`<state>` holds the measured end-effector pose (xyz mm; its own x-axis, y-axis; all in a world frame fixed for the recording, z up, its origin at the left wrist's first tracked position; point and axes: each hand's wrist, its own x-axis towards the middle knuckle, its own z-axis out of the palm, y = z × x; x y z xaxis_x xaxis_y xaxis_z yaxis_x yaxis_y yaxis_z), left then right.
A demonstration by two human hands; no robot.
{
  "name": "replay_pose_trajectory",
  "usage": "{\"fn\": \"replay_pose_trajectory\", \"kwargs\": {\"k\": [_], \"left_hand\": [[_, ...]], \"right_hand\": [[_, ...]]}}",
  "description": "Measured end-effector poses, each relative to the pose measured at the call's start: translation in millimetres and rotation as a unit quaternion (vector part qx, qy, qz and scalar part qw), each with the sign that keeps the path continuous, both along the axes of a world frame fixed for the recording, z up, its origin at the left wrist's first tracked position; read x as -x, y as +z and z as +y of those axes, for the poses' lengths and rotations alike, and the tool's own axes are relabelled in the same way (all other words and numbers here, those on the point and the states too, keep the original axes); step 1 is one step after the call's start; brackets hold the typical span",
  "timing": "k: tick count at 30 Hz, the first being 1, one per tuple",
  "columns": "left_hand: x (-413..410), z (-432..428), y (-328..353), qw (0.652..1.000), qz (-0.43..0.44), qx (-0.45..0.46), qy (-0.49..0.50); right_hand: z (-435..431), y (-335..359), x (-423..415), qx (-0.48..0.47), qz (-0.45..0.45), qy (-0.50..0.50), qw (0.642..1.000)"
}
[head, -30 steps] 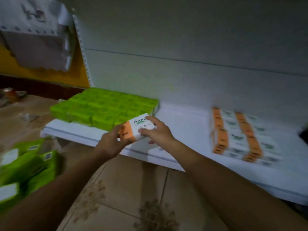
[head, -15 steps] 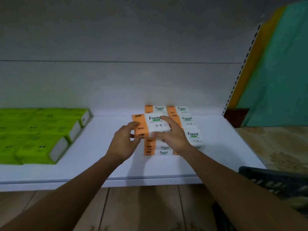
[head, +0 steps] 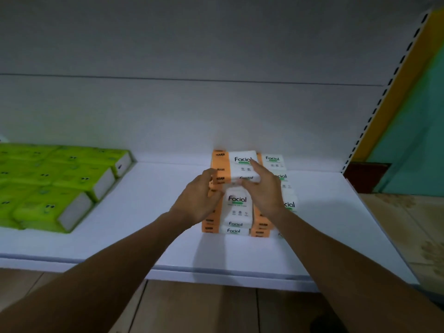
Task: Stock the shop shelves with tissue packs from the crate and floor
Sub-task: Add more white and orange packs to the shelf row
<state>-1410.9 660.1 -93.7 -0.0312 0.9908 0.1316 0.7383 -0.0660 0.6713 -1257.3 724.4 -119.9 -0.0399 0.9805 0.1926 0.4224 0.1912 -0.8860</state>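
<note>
An orange-and-white "Facial" tissue pack [head: 240, 165] lies on top of the rear of a stack of like packs [head: 236, 213] on the white shelf [head: 149, 227]. My right hand [head: 265, 191] pinches its right front corner, index finger on top and thumb at the front edge. My left hand [head: 198, 200] has its fingers curled against the pack's orange left end. A second column of the same packs [head: 276, 164] stands right of the stack, partly hidden by my right hand.
A block of green tissue packs [head: 60, 181] fills the shelf's left part. Bare shelf lies between the two groups and in front of the stack. The shelf's perforated upright [head: 382, 97] and a teal wall are at the right; tiled floor [head: 199, 306] is below.
My view swung right from the green packs to the orange stack. Both hands carried the pack further back over the stack, and it now lies on the rear of it.
</note>
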Motion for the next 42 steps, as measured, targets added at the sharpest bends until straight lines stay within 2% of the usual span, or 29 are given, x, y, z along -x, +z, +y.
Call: {"fn": "replay_pose_trajectory", "kwargs": {"k": [3, 8, 12, 15, 20, 24, 29, 33, 36, 42], "left_hand": [[13.8, 10.3, 0.6, 0.998, 0.045, 0.037, 0.003], [21.9, 21.2, -7.2, 0.997, 0.024, 0.043, 0.052], [26.3, 15.9, -23.7, 0.996, 0.028, 0.062, 0.051], [36.3, 12.9, -28.1, 0.996, 0.053, 0.065, 0.037], [56.4, 4.9, -25.8, 0.995, 0.070, 0.053, 0.045], [80.1, -8.3, -23.0, 0.993, 0.084, 0.045, 0.074], [119.6, -36.1, -11.0, 0.991, 0.089, 0.034, 0.098], [160.3, -83.4, -0.7, 0.988, 0.102, 0.015, 0.116], [196.2, -137.2, -3.8, 0.986, 0.109, 0.034, 0.124], [283.5, -257.0, -38.2, 0.970, 0.090, 0.076, 0.211]], "right_hand": [[24.8, -1.9, 9.0, 0.009, -0.035, 0.002, 0.999], [57.6, -13.5, 25.4, -0.008, -0.182, 0.014, 0.983], [73.5, -15.6, 26.3, -0.020, -0.262, -0.035, 0.964], [82.0, -15.0, 28.3, -0.017, -0.276, -0.066, 0.959], [95.0, -8.9, 32.3, 0.074, -0.229, -0.081, 0.967], [92.3, -1.1, 42.0, 0.042, -0.273, -0.089, 0.957], [62.7, 17.5, 76.5, -0.066, -0.278, 0.005, 0.958], [19.0, 33.4, 129.2, -0.079, -0.244, 0.084, 0.963], [-21.5, 38.8, 178.9, -0.074, -0.214, 0.146, 0.963], [-110.4, 22.4, 288.7, -0.083, -0.215, 0.253, 0.940]]}}
